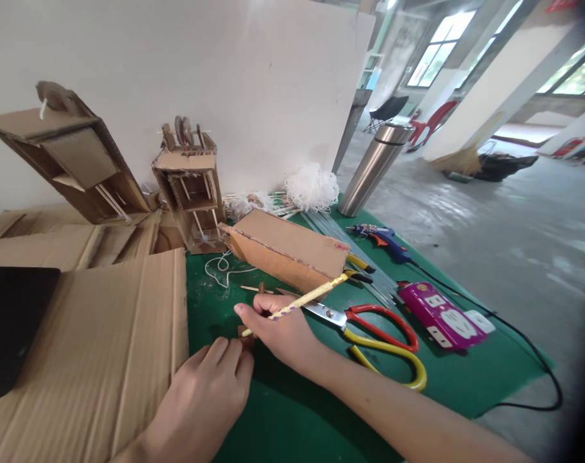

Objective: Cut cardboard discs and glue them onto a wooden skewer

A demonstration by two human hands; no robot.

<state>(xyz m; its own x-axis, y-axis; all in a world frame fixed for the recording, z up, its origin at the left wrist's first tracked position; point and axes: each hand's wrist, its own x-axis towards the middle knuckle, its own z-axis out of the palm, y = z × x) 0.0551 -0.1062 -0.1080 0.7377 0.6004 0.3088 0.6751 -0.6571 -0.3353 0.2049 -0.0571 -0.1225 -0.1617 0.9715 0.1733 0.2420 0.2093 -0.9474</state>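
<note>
My right hand (285, 334) grips a yellow patterned pencil (309, 297), its tip slanting down to the left. The tip meets a small brown cardboard piece (245, 332), which is mostly covered by my fingers. Curled over that piece, my left hand (213, 382) pins it against the green tabletop (283, 411). Just right of my right hand lie large scissors (341, 315) with one red and one yellow handle. Beyond the hands rests a long closed cardboard box (290, 244). A thin stick (251, 289) lies behind my right fingers.
Corrugated cardboard sheets (143, 334) cover the left, with a black flat object (15, 328) on top. Two cardboard frames (189, 193) stand behind. At right are a glue gun (386, 241), clear glue sticks (364, 263), a magenta power strip (440, 315) with cable, and a steel flask (374, 170).
</note>
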